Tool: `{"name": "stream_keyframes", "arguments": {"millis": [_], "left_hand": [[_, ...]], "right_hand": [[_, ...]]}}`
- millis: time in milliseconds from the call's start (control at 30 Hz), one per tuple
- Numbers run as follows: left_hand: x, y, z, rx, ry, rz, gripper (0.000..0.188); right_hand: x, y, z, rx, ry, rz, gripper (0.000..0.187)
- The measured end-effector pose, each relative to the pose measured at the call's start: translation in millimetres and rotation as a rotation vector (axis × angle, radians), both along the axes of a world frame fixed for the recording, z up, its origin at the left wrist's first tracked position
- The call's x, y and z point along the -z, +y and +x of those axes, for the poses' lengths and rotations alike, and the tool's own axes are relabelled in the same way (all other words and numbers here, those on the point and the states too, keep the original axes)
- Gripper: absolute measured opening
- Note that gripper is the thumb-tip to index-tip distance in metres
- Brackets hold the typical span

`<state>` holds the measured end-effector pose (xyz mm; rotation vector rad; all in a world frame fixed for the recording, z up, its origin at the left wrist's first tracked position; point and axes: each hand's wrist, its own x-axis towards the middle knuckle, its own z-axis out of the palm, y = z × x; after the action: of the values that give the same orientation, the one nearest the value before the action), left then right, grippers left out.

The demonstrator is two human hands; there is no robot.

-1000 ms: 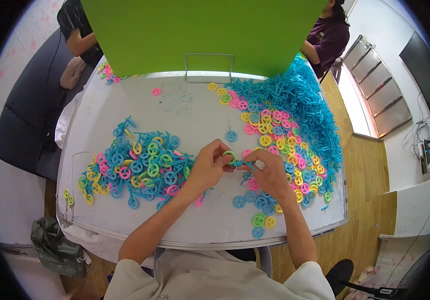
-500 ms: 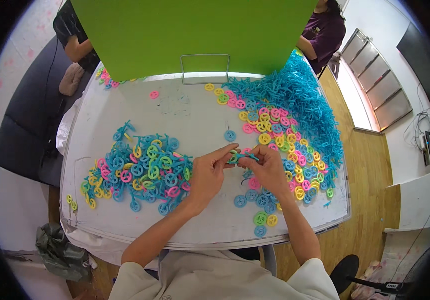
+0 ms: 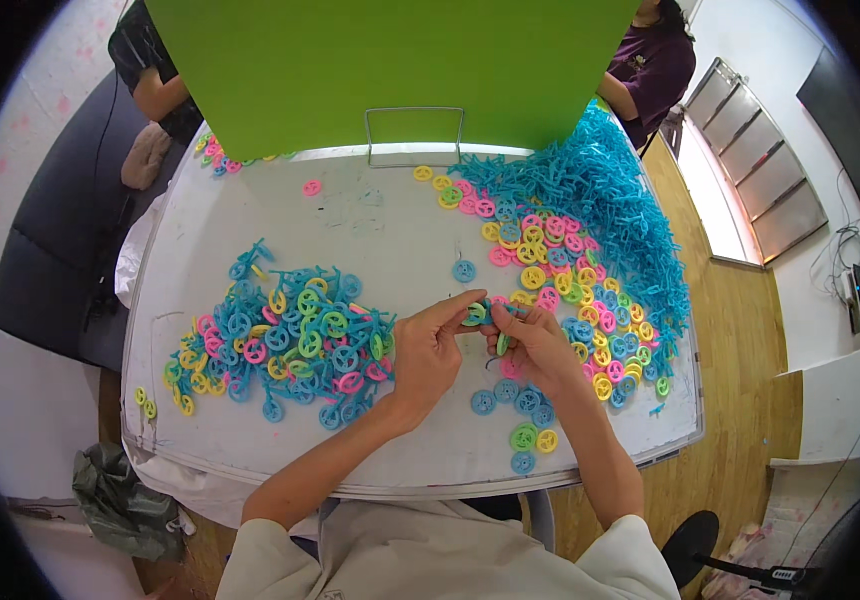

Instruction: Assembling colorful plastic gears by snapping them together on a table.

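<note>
Close together over the middle of the table, both my hands work on one small plastic part. My left hand [image 3: 426, 350] pinches a green spoked wheel [image 3: 475, 315] attached to a short blue plastic stem. My right hand [image 3: 540, 350] closes its thumb and fingers on the other side of that stem, and a second green wheel [image 3: 503, 344] shows edge-on at its fingertips. Whether this second wheel is joined to the stem I cannot tell. By my left hand lies a heap of blue stems with wheels attached [image 3: 310, 335]. Loose coloured wheels [image 3: 602, 386] spread beyond my right hand.
A large pile of bare blue stems [image 3: 600, 185] covers the far right of the white table [image 3: 390, 235]. An upright green panel [image 3: 380, 70] with a wire frame [image 3: 415, 160] stands at the back. Two people sit behind it. A lone blue wheel [image 3: 464, 271] lies beyond my hands.
A second green wheel now shows at my right fingertips, where before they held only the blue stem end. My right hand has turned slightly, and the left stays almost in place.
</note>
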<state>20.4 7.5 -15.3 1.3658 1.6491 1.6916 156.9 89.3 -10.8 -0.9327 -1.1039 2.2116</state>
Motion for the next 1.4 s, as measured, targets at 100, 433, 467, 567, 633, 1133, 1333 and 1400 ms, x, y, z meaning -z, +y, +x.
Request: {"name": "stream_keyframes", "arguments": {"millis": [100,433,467,567,633,1133,1333,1400], "left_hand": [[-4,1,2,0.033,-0.122,-0.017,0.029],[-10,4,-8,0.129,-0.272,-0.045,0.022],[-12,4,-8,0.145,-0.297,-0.057,0.020],[-22,-3,-7,0.181,-0.271,-0.134,0.018],[-14,-7,-14,0.160,-0.211,-0.145,0.019],[-61,-76,-64,-0.184,0.768,-0.281,0.025],[-50,-52,-24,-0.247,0.827,-0.033,0.029],[-46,-39,-5,-0.043,0.762,-0.002,0.031]], "right_hand": [[4,1,0,0.053,-0.061,0.189,0.020],[0,-13,-7,0.304,-0.314,0.941,0.013],[-7,-15,-5,0.272,-0.348,0.926,0.014],[-13,-17,-2,0.244,-0.397,0.933,0.014],[-24,-18,3,0.063,-0.445,0.869,0.017],[-11,38,212,0.554,-1.171,1.319,0.025],[7,49,218,0.577,-1.134,1.359,0.018],[0,52,214,0.673,-0.797,1.119,0.014]]}}
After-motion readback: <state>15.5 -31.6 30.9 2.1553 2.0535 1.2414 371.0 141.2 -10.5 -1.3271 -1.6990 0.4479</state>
